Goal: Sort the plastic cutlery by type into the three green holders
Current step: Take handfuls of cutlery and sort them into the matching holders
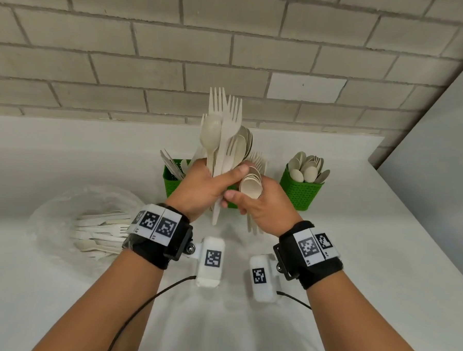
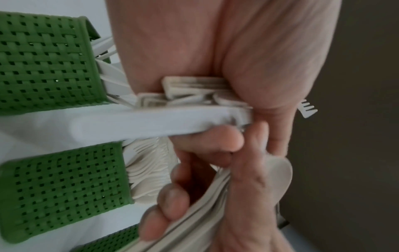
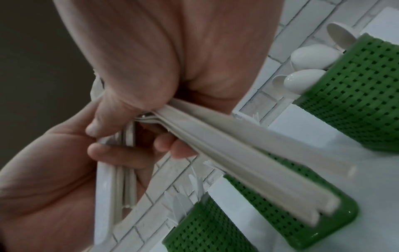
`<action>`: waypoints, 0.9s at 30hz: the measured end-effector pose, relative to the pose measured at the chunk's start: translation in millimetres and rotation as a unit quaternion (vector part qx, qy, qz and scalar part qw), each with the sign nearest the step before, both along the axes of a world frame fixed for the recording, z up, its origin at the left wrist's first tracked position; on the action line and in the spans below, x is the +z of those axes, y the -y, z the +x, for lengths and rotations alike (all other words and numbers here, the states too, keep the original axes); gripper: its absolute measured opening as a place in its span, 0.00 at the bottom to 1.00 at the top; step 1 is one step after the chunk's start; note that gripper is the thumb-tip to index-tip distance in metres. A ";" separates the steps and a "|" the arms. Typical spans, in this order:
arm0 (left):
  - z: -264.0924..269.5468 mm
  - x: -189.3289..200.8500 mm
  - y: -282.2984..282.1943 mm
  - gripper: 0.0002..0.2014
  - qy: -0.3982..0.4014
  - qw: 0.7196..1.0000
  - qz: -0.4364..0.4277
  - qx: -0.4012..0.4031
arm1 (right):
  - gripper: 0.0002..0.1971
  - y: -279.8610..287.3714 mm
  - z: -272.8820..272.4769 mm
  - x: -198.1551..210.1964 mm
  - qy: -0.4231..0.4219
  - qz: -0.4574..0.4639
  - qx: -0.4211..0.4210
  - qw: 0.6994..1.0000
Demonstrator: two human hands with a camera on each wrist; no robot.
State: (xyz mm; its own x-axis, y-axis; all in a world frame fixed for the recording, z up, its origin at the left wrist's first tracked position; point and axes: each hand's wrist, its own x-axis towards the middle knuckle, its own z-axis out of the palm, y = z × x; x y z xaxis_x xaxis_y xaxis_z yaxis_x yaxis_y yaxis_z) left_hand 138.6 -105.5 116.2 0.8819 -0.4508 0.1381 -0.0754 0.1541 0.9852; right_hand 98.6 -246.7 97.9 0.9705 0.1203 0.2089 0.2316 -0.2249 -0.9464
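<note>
**Two hands hold bundles of cutlery above green holders**

The left hand [image 1: 203,186] grips an upright mixed bundle of cream plastic forks and spoons [image 1: 223,137], fingers curled round the handles, long axis vertical, tines and bowls pointing to 12 o'clock. Just beside it at 3 o'clock, the right hand [image 1: 261,203] clutches a stack of cream plastic spoons [image 1: 251,185], fingers wrapped round the handles, bowls up, handles pointing to 6 o'clock. Both hover over a white surface [image 1: 354,262]. Behind them stand three green woven plastic holders: the left holder [image 1: 172,183] with knives, the middle holder [image 2: 64,187] with forks, the right holder [image 1: 302,193] with spoons. At 9 o'clock, loose cream cutlery [image 1: 101,233] lies flat in a clear plastic bag [image 1: 62,206].
</note>
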 end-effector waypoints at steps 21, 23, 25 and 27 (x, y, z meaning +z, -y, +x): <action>-0.9 -32.1 23.8 0.15 0.169 0.944 0.255 0.122 | 0.11 11.6 1.2 -56.7 -0.041 -0.090 -0.174 0.980; -5.5 -29.6 26.6 0.17 0.202 0.927 0.297 0.113 | 0.10 10.5 -1.5 -60.6 -0.038 -0.114 -0.191 0.974; -9.9 -25.0 29.6 0.17 0.227 0.908 0.334 0.112 | 0.11 8.7 -3.0 -64.5 -0.034 -0.170 -0.215 0.961; -9.2 -22.5 30.4 0.17 0.214 0.901 0.363 0.101 | 0.13 6.0 -3.9 -68.3 -0.028 -0.185 -0.236 0.954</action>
